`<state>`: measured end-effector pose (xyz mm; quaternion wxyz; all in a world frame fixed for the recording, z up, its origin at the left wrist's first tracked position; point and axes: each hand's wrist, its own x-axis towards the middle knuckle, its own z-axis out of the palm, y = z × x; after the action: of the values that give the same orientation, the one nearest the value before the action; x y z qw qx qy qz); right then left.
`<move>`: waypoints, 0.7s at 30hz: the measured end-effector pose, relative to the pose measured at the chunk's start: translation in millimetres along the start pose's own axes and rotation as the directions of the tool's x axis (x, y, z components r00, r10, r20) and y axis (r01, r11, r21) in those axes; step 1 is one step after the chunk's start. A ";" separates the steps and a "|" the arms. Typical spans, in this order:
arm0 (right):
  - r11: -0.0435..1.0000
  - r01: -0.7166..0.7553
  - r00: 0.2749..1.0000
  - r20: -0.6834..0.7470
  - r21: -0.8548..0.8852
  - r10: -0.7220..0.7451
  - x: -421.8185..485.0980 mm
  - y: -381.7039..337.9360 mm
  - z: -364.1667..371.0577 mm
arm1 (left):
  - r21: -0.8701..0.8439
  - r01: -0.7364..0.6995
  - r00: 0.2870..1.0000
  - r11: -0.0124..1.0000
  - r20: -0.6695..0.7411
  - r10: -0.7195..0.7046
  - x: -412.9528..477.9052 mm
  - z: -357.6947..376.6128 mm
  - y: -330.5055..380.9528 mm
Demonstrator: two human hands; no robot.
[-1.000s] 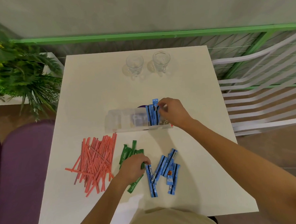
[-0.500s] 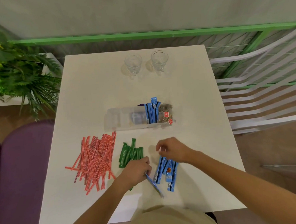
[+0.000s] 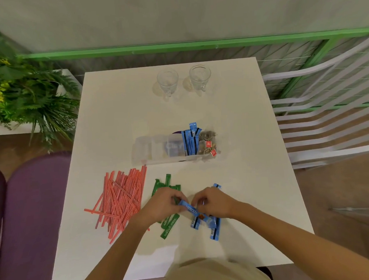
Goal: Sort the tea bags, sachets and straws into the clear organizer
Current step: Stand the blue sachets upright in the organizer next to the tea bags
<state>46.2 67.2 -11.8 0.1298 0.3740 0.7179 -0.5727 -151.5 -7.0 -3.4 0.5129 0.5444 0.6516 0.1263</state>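
Near the front edge of the counter (image 3: 177,110), the left hand (image 3: 161,205) and right hand (image 3: 214,204) both pinch one glossy blue sachet (image 3: 189,209). The clear plastic organizer (image 3: 150,150) stands mid-counter; thin red straws (image 3: 120,199) lie toward the left edge.

A clear plastic rectangular organizer (image 3: 152,151) lies lengthwise across the middle of the white table (image 3: 114,122). Its right-end compartment holds brownish tea bags with red tags (image 3: 209,141), and the next one holds upright blue stick sachets (image 3: 191,141). Nearer the person, a loose heap of thin red-striped straws (image 3: 120,199) lies at the left, flat green stick sachets (image 3: 168,224) lie beside it, and loose blue stick sachets (image 3: 214,228) are piled to the right. A single blue stick sachet (image 3: 188,208) is pinched between the left hand (image 3: 163,203) and the right hand (image 3: 214,202), just above those piles.
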 end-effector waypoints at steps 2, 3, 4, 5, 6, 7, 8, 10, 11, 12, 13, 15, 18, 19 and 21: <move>0.997 0.013 0.997 -0.073 0.072 -0.007 1.6 -3.3 -9.0 | -0.101 -0.003 0.998 0.995 -0.067 -0.004 3.6 -7.0 7.3; 0.997 0.030 0.992 -0.123 0.076 -0.021 2.8 -5.0 -14.1 | -0.142 -0.009 0.994 0.990 -0.113 -0.007 5.8 -10.7 11.4; 0.996 0.050 0.985 -0.169 0.074 -0.037 4.2 -7.1 -19.9 | -0.176 -0.015 0.986 0.984 -0.163 -0.014 8.9 -15.0 16.4; 0.995 0.067 0.977 -0.207 0.079 -0.049 5.7 -9.8 -25.5 | -0.200 -0.020 0.977 0.980 -0.210 -0.022 12.6 -19.7 20.8; 0.992 0.080 0.970 -0.236 0.093 -0.056 7.6 -11.6 -30.5 | -0.214 -0.026 0.968 0.976 -0.250 -0.029 16.8 -25.1 25.3; 0.990 0.090 0.964 -0.261 0.112 -0.058 9.3 -13.9 -35.4 | -0.225 -0.030 0.958 0.974 -0.285 -0.036 21.1 -31.4 29.9; 0.987 0.095 0.958 -0.283 0.133 -0.054 10.6 -15.6 -40.0 | -0.232 -0.032 0.948 0.972 -0.316 -0.045 26.3 -38.2 34.5; 0.980 0.100 0.945 -0.325 0.170 -0.040 12.5 -16.8 -46.9 | -0.233 -0.046 0.929 0.971 -0.368 -0.044 36.1 -52.3 44.8; 0.976 0.100 0.937 -0.347 0.195 -0.027 13.1 -15.3 -50.4 | -0.222 -0.065 0.920 0.973 -0.390 -0.027 42.0 -59.4 50.5; 0.973 0.095 0.932 -0.363 0.212 -0.012 13.7 -13.2 -52.6 | -0.207 -0.086 0.911 0.975 -0.413 -0.008 46.8 -66.9 55.8; 0.974 0.083 0.928 -0.372 0.212 0.002 14.3 -9.9 -54.2 | -0.193 -0.103 0.901 0.976 -0.433 0.009 52.3 -74.2 60.8; 0.990 0.040 0.931 -0.364 0.138 0.013 13.9 -1.4 -53.2 | -0.161 -0.122 0.882 0.979 -0.470 0.033 62.4 -88.1 68.1; 0.990 -0.009 0.972 -0.233 -0.144 -0.025 8.1 10.4 -41.9 | -0.085 -0.126 0.852 0.988 -0.519 0.064 77.5 -104.3 71.9; 0.970 0.000 0.986 -0.163 -0.243 -0.040 5.3 13.2 -36.4 | -0.056 -0.120 0.843 0.991 -0.533 0.072 81.9 -107.5 71.6; 0.912 0.051 0.996 -0.043 -0.408 -0.075 1.5 17.6 -25.9 | -0.014 -0.102 0.832 0.995 -0.550 0.078 90.7 -111.1 69.0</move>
<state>63.5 92.7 -17.5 0.1655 0.3318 0.8363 -0.4039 -190.2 138.8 47.4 0.3098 0.5043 0.7420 0.3149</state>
